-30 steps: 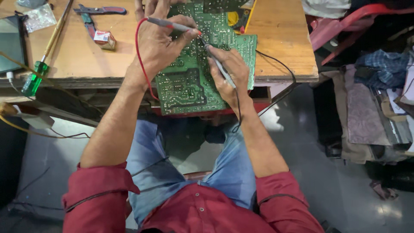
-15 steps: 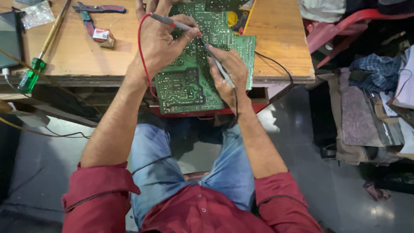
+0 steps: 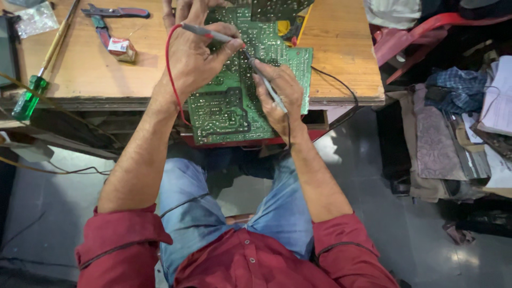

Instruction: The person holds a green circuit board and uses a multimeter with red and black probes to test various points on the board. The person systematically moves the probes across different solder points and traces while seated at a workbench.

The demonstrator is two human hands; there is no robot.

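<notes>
Hardly anything has shifted: both hands stay pinching slim probes against the flat green circuit board [image 3: 234, 101] overhanging the wooden desk's [image 3: 341, 64] near edge. Left hand [image 3: 194, 56] grips the red-wired probe [image 3: 210, 34], right hand [image 3: 277, 93] the black-wired one [image 3: 269, 85]. Stiff, light and fragile, I'd judge; best held by its edges.

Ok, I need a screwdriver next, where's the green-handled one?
In the head view the green-handled screwdriver lies at the wooden table's left front edge, left of the left hand, shaft pointing away toward the pliers.

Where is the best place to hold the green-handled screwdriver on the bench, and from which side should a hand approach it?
Probably by the green handle of the screwdriver, coming from above. It lies flat on the wooden bench near the front edge; the handle is its thickest part, and nothing covers it.
</notes>
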